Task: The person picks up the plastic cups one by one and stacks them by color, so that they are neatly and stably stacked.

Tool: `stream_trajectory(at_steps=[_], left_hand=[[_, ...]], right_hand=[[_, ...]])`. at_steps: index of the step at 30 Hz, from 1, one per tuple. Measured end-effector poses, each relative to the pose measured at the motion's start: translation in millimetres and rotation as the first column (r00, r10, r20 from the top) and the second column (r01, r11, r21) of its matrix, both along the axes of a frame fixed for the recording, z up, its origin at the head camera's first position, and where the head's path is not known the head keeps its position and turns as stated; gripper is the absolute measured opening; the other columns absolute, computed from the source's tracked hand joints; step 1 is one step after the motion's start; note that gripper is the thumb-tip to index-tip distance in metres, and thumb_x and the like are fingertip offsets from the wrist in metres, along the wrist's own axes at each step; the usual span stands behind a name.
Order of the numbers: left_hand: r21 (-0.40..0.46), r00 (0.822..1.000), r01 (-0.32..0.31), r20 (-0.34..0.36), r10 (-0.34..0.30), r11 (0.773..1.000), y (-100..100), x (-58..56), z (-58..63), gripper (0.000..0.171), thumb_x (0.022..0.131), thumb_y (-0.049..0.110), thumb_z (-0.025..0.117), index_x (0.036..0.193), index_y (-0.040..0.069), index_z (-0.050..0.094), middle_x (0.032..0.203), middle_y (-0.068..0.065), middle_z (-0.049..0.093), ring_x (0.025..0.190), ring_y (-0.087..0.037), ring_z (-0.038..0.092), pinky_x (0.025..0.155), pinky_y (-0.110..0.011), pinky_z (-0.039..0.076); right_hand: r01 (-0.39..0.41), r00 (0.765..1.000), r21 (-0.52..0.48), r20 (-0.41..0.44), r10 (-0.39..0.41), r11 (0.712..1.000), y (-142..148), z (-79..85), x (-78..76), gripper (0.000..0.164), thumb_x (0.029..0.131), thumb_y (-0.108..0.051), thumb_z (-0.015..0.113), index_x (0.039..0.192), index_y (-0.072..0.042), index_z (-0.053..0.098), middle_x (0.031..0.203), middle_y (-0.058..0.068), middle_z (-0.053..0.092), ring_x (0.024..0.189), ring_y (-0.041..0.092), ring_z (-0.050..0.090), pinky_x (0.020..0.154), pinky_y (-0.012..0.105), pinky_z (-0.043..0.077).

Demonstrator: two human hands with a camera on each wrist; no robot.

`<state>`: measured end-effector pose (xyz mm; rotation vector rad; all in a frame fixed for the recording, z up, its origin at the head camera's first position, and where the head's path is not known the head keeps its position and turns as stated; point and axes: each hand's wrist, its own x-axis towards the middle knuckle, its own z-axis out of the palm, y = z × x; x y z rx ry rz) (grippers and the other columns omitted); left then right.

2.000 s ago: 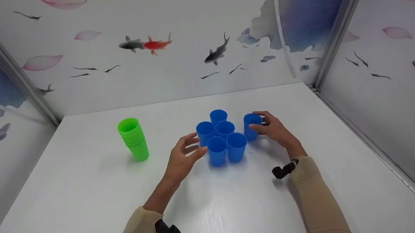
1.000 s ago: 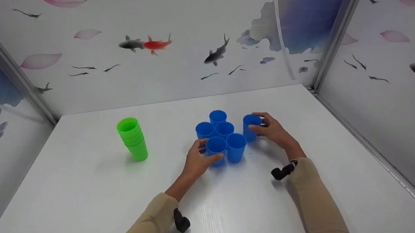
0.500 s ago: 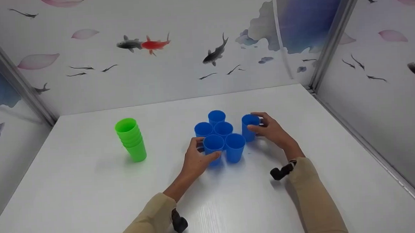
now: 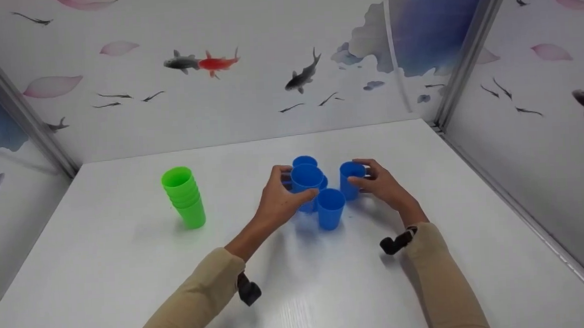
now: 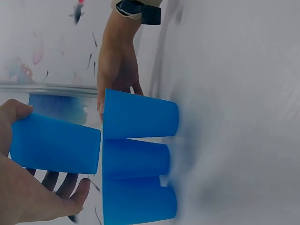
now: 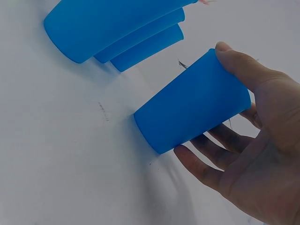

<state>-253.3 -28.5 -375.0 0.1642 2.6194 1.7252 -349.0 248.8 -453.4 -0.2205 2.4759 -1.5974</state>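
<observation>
My left hand (image 4: 281, 199) grips a blue plastic cup (image 4: 305, 179) by its sides. In the left wrist view this held cup (image 5: 56, 143) is raised above the rims of the standing cups. Below it on the white table stand several more blue cups; the front right cup (image 4: 330, 213) shows fully and the back cup (image 4: 304, 160) shows only its top. The left cup of the group is hidden behind the held one. To the right, my right hand (image 4: 387, 183) holds another blue cup (image 4: 351, 185), thumb and fingers on opposite sides, with its base at the table.
A leaning-looking stack of nested green cups (image 4: 186, 198) stands on the left of the white table (image 4: 103, 284). Printed panels with fish and petals wall in the back (image 4: 249, 111) and both sides. A black band with a camera sits on each wrist.
My left hand has come to the front left blue cup, gripped it, then lifted it up and toward the back over the group. The right hand keeps its hold, nearly still.
</observation>
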Motion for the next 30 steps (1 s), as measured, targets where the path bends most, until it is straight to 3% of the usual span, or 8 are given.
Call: stream_trajectory(at_steps=[6, 15, 22, 30], left_hand=[[-0.034, 0.999, 0.044, -0.018, -0.045, 0.998, 11, -7.2, 21.1, 0.077, 0.086, 0.036, 0.078, 0.146, 0.012, 0.036, 0.150, -0.016, 0.047, 0.138, -0.034, 0.050, 0.112, -0.050, 0.046], [-0.044, 0.996, 0.063, -0.052, -0.066, 0.997, 31, -23.0, 40.9, 0.077, 0.087, 0.041, 0.075, 0.147, 0.014, 0.034, 0.150, -0.014, 0.048, 0.134, -0.032, 0.054, 0.110, -0.050, 0.048], [-0.014, 0.997, 0.009, -0.075, -0.010, 1.000, 47, -42.7, 41.8, 0.075, 0.089, 0.043, 0.074, 0.147, 0.016, 0.035, 0.150, -0.012, 0.049, 0.133, -0.030, 0.055, 0.109, -0.048, 0.049], [0.050, 0.992, -0.054, -0.108, 0.059, 0.997, 66, -62.6, 29.4, 0.074, 0.088, 0.044, 0.073, 0.146, 0.015, 0.037, 0.147, -0.010, 0.052, 0.132, -0.028, 0.057, 0.108, -0.048, 0.050]], right_hand=[[0.001, 1.000, 0.001, 0.007, -0.001, 1.000, 2, -0.5, -0.3, 0.082, 0.088, -0.057, 0.068, 0.155, -0.027, 0.030, 0.163, 0.019, 0.027, 0.146, 0.041, 0.038, 0.113, 0.054, 0.043], [-0.002, 1.000, -0.014, 0.013, 0.002, 1.000, 0, -0.2, -1.3, 0.076, 0.093, -0.049, 0.067, 0.155, -0.026, 0.030, 0.162, 0.018, 0.030, 0.146, 0.040, 0.039, 0.115, 0.053, 0.041], [-0.002, 1.000, -0.009, 0.020, 0.002, 1.000, -1, 1.5, 0.3, 0.079, 0.092, -0.051, 0.067, 0.156, -0.026, 0.029, 0.162, 0.018, 0.031, 0.144, 0.040, 0.041, 0.115, 0.053, 0.042], [0.015, 1.000, 0.011, 0.017, -0.016, 1.000, 0, 1.3, -1.3, 0.080, 0.088, -0.056, 0.068, 0.154, -0.030, 0.031, 0.160, 0.016, 0.033, 0.142, 0.038, 0.043, 0.113, 0.052, 0.044]])
